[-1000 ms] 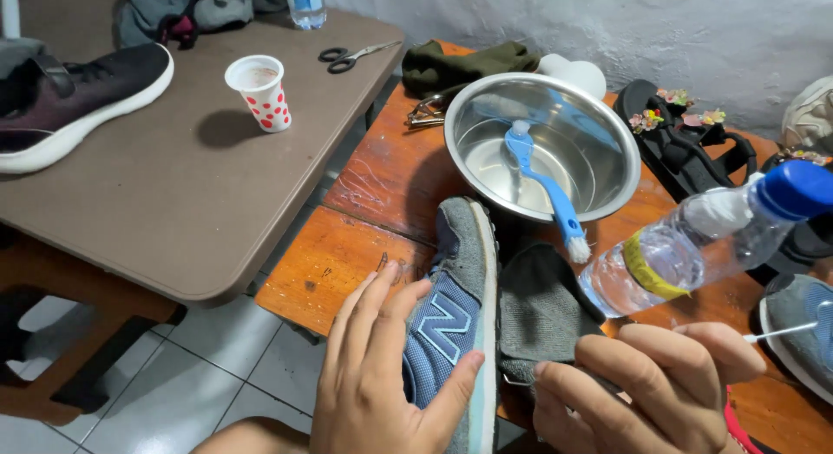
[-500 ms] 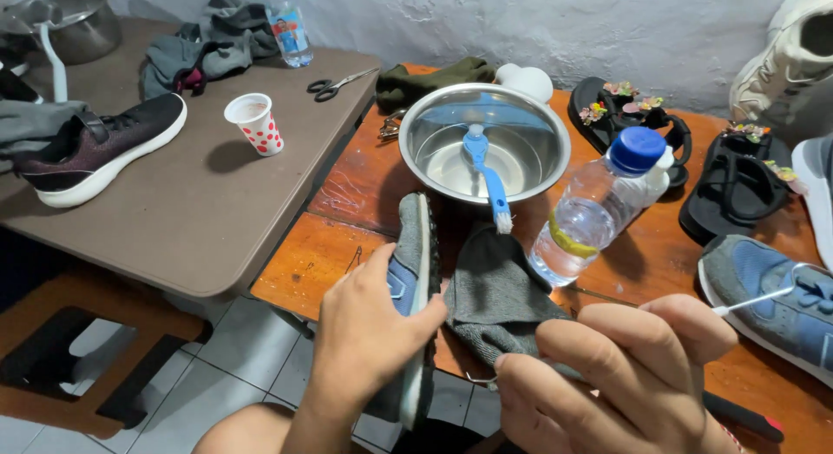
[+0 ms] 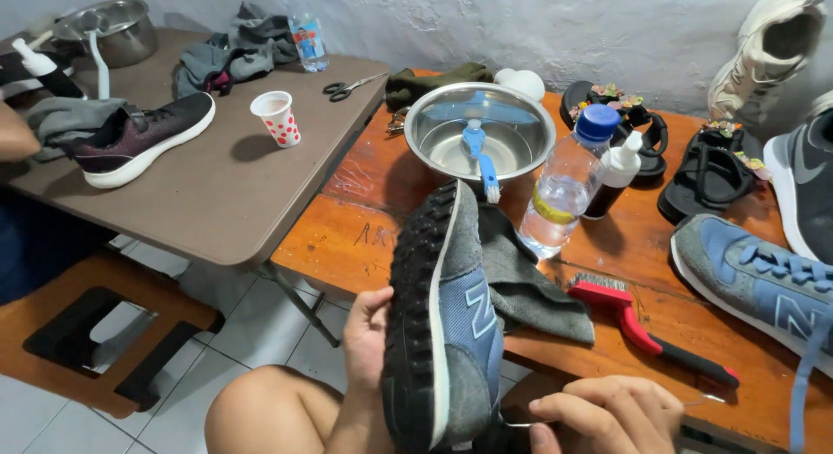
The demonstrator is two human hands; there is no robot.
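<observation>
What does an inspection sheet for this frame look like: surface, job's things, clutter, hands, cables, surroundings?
Surface: orange wooden table, scuffed; grey folding table beside it.
Job's things: grey-blue sneaker tipped sole-left; grey cloth under it.
Clutter: steel bowl holding blue brush, water bottle, red wire brush, sandals, dotted cup, scissors.
Hands: left hand grips the sneaker's sole side; right hand pinches a thin stick.
Cables: nothing seen.
Surroundings: rough white wall, tiled floor.
</observation>
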